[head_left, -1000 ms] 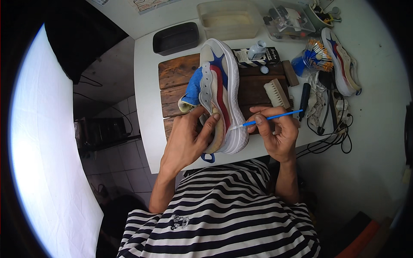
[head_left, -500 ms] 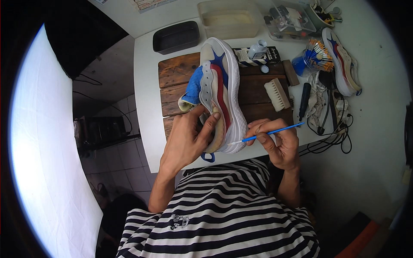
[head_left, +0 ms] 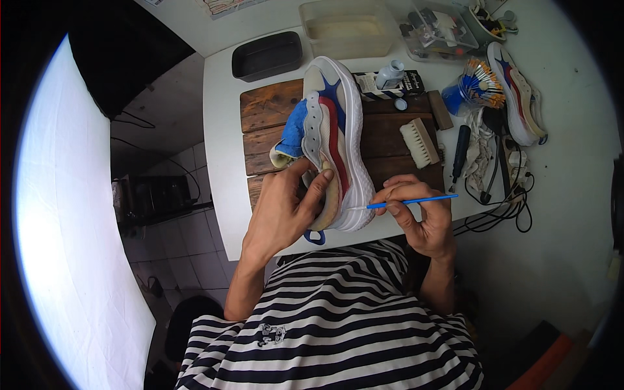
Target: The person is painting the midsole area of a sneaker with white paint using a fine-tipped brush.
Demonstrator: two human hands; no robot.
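Note:
A sneaker (head_left: 351, 123) with a white sole, grey eyelet panel, red stripe and blue patches lies tilted on its side, toe away from me. My left hand (head_left: 281, 201) grips it by the heel collar, thumb outside and fingers inside the opening, where their tips are hidden. Between the fingers and thumb of my right hand (head_left: 419, 214) is a thin blue paintbrush (head_left: 416, 201). Its pale tip touches the white midsole near the heel. The blue tongue (head_left: 292, 132) hangs out on the shoe's left side.
Beneath the shoe is a dark wooden board (head_left: 266, 104). Past it stand an open paint bottle (head_left: 390, 75), a black tray (head_left: 266, 56) and a clear tub (head_left: 348, 29). To the right are a scrub brush (head_left: 419, 143), a cup of paintbrushes (head_left: 471, 91), a second sneaker (head_left: 518, 97) and cables (head_left: 513, 208).
The paintbrush has levelled out slightly, its tip shifting a little up along the midsole. My left hand and the sneaker stay almost where they were.

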